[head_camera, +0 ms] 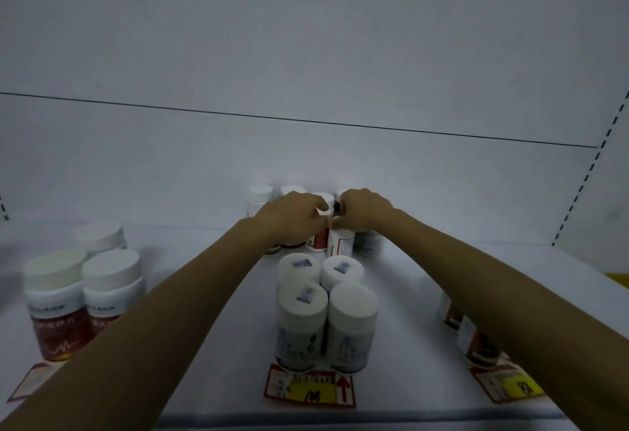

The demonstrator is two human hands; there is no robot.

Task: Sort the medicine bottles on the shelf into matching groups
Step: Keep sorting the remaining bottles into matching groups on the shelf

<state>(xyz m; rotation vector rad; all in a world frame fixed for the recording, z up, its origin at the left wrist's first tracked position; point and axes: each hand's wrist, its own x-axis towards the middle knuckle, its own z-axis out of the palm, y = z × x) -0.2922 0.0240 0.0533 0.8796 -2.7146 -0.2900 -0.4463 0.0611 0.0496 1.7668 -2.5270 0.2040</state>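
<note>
Grips clamped, left hand (292, 218) on a red-labelled bottle (320, 241), right hand (366, 212) on a white bottle (340, 244) just behind the four-bottle cluster (303, 301), could topple crowded neighbours (369, 243) if lifted carelessly.

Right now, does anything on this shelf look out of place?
The back cluster at the left hand and right hand mixes red, white and grey labels, unlike the matching front bottles. Nothing looks spilled.
</note>
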